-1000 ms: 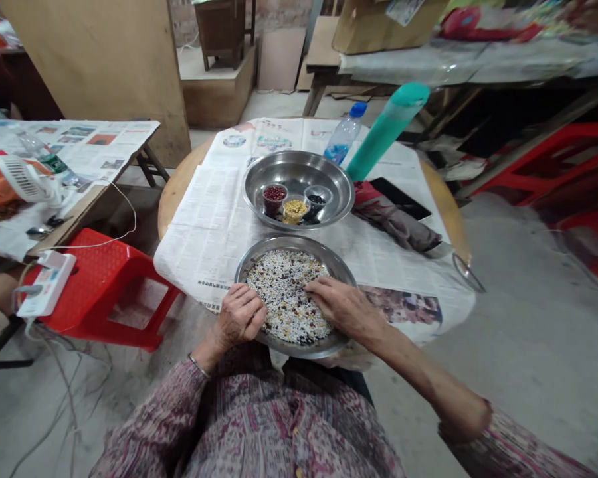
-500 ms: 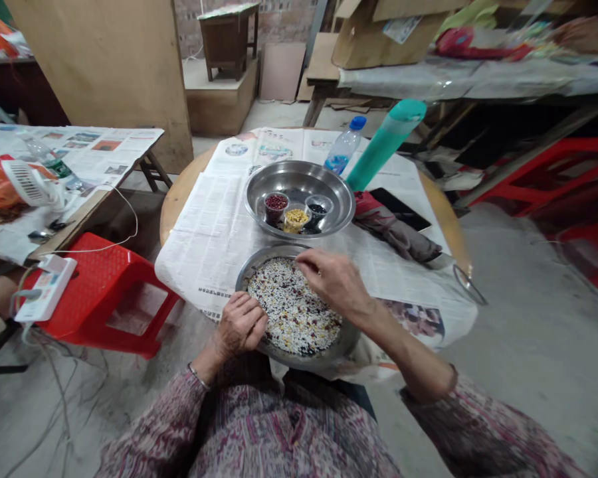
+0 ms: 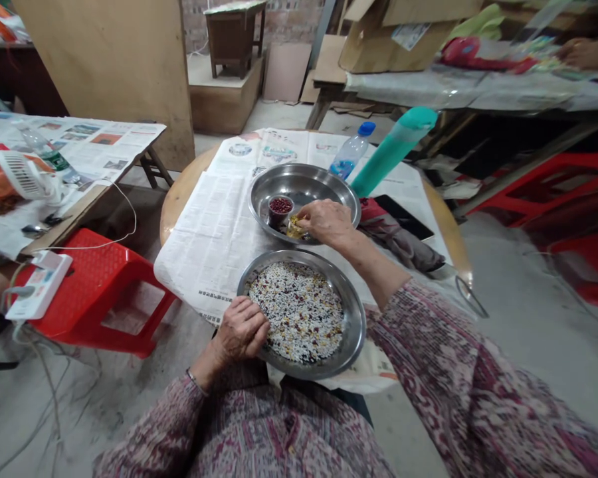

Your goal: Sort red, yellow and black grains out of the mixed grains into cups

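A shallow metal bowl [image 3: 357, 332] filled with white grains mixed with dark, red and yellow beans stands at the near edge of the round table. My left hand [image 3: 242, 326] has its fingers curled over the left rim of this bowl. Behind it is a second metal bowl [image 3: 323, 178] with small clear cups inside. One cup holds red beans [image 3: 281, 206], another yellow kernels [image 3: 294, 228]. Over the yellow cup is my right hand [image 3: 326, 221], thumb and fingertips pinched together; what they hold is too small to make out. It hides the third cup, at the right.
Newspaper [image 3: 194, 245] covers the table. Behind the far bowl stand a clear bottle [image 3: 351, 153] with a blue cap and a leaning green bottle [image 3: 393, 153]. A grey-red cloth [image 3: 398, 236] and a dark flat device [image 3: 403, 216] lie right. A red stool [image 3: 94, 292] stands left.
My right hand has moved from the grains in the near bowl forward to the yellow cup in the far bowl. My left hand stays on the near bowl's rim.
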`<act>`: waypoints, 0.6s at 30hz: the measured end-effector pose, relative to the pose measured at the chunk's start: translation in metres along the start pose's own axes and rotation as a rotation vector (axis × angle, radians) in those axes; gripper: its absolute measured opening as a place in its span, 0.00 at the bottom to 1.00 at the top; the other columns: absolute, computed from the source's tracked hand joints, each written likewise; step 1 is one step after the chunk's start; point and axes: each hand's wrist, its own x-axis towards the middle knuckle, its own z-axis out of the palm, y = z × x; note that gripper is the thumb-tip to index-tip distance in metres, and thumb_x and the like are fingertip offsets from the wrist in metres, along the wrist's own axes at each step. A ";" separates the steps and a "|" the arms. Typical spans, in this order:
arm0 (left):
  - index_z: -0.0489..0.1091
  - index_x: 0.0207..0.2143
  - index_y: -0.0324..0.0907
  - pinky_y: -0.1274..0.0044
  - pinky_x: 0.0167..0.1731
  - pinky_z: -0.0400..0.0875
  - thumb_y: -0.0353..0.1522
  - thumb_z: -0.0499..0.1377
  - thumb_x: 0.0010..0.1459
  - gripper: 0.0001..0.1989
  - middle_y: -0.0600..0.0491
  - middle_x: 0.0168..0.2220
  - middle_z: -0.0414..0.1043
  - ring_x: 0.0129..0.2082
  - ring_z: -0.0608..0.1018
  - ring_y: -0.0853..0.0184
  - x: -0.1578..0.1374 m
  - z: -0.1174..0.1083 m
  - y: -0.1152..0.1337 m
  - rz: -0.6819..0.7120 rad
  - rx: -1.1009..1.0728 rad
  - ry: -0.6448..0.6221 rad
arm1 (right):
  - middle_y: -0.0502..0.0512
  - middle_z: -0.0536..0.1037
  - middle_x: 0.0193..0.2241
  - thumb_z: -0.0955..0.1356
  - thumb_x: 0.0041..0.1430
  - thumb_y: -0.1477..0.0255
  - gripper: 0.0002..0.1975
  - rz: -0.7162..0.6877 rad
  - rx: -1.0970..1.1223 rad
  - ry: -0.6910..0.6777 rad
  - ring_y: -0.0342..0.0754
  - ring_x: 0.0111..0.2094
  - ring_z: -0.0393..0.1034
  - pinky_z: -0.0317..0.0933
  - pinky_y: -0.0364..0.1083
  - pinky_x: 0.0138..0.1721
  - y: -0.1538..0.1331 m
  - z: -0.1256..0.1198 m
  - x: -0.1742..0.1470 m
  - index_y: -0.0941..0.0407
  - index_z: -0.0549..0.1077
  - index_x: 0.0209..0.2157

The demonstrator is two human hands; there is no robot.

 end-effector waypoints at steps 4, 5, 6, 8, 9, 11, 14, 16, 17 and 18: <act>0.65 0.28 0.43 0.67 0.40 0.67 0.30 0.48 0.66 0.13 0.52 0.25 0.69 0.29 0.70 0.64 -0.001 0.001 0.000 -0.009 0.003 -0.013 | 0.60 0.82 0.33 0.67 0.55 0.73 0.11 -0.004 -0.024 0.016 0.53 0.37 0.74 0.61 0.50 0.37 -0.004 0.001 0.001 0.53 0.83 0.36; 0.65 0.28 0.43 0.67 0.40 0.67 0.30 0.48 0.66 0.13 0.52 0.26 0.69 0.29 0.70 0.64 -0.001 0.001 0.000 -0.010 0.005 -0.014 | 0.60 0.82 0.33 0.67 0.55 0.74 0.12 -0.001 -0.029 0.020 0.53 0.37 0.74 0.60 0.50 0.37 -0.005 0.002 0.000 0.53 0.83 0.36; 0.65 0.28 0.43 0.67 0.40 0.68 0.30 0.48 0.66 0.13 0.52 0.26 0.69 0.28 0.70 0.64 -0.001 0.001 0.000 -0.011 0.006 -0.012 | 0.60 0.82 0.34 0.67 0.56 0.74 0.12 0.002 -0.029 0.021 0.53 0.37 0.74 0.60 0.50 0.38 -0.006 0.004 0.000 0.53 0.83 0.36; 0.65 0.28 0.43 0.67 0.40 0.68 0.30 0.48 0.66 0.13 0.52 0.26 0.69 0.28 0.70 0.65 -0.001 0.001 0.000 -0.006 0.002 -0.004 | 0.60 0.82 0.35 0.66 0.57 0.74 0.12 0.008 -0.015 0.034 0.52 0.38 0.73 0.60 0.50 0.38 -0.006 0.006 -0.001 0.53 0.83 0.37; 0.65 0.28 0.43 0.67 0.40 0.67 0.29 0.48 0.66 0.13 0.52 0.26 0.69 0.28 0.69 0.65 -0.001 0.000 0.000 -0.002 -0.001 0.002 | 0.59 0.82 0.35 0.66 0.58 0.74 0.12 0.011 -0.002 0.046 0.52 0.39 0.73 0.60 0.50 0.39 -0.006 0.006 -0.001 0.53 0.82 0.37; 0.65 0.28 0.43 0.68 0.39 0.67 0.29 0.48 0.66 0.13 0.52 0.26 0.69 0.28 0.69 0.65 0.000 0.000 0.000 0.006 -0.004 0.010 | 0.58 0.82 0.36 0.65 0.60 0.73 0.12 0.022 0.030 0.070 0.52 0.40 0.73 0.60 0.50 0.39 -0.005 0.007 -0.002 0.53 0.82 0.38; 0.65 0.27 0.43 0.68 0.39 0.67 0.29 0.48 0.67 0.14 0.52 0.25 0.69 0.28 0.69 0.65 0.000 0.000 -0.001 0.006 0.009 -0.005 | 0.60 0.82 0.38 0.64 0.63 0.70 0.13 0.037 0.080 0.107 0.52 0.42 0.73 0.60 0.50 0.40 -0.002 0.003 -0.008 0.55 0.81 0.39; 0.65 0.26 0.43 0.68 0.39 0.67 0.30 0.48 0.67 0.15 0.52 0.25 0.69 0.28 0.68 0.65 0.000 0.000 -0.001 0.003 0.017 -0.015 | 0.61 0.82 0.39 0.63 0.64 0.69 0.14 0.034 0.140 0.151 0.53 0.42 0.73 0.61 0.50 0.41 0.000 -0.001 -0.021 0.56 0.81 0.40; 0.65 0.26 0.43 0.68 0.39 0.67 0.30 0.48 0.67 0.15 0.51 0.25 0.68 0.28 0.68 0.64 0.000 0.001 -0.001 0.001 0.020 -0.016 | 0.61 0.82 0.39 0.63 0.64 0.69 0.14 0.022 0.183 0.171 0.53 0.42 0.73 0.61 0.50 0.41 0.000 -0.003 -0.030 0.56 0.80 0.40; 0.65 0.26 0.43 0.68 0.39 0.67 0.30 0.48 0.67 0.15 0.51 0.25 0.68 0.29 0.68 0.64 0.000 0.001 -0.001 0.000 0.022 -0.016 | 0.60 0.82 0.39 0.64 0.64 0.70 0.13 0.002 0.233 0.181 0.53 0.41 0.73 0.62 0.51 0.41 0.000 -0.004 -0.042 0.56 0.80 0.40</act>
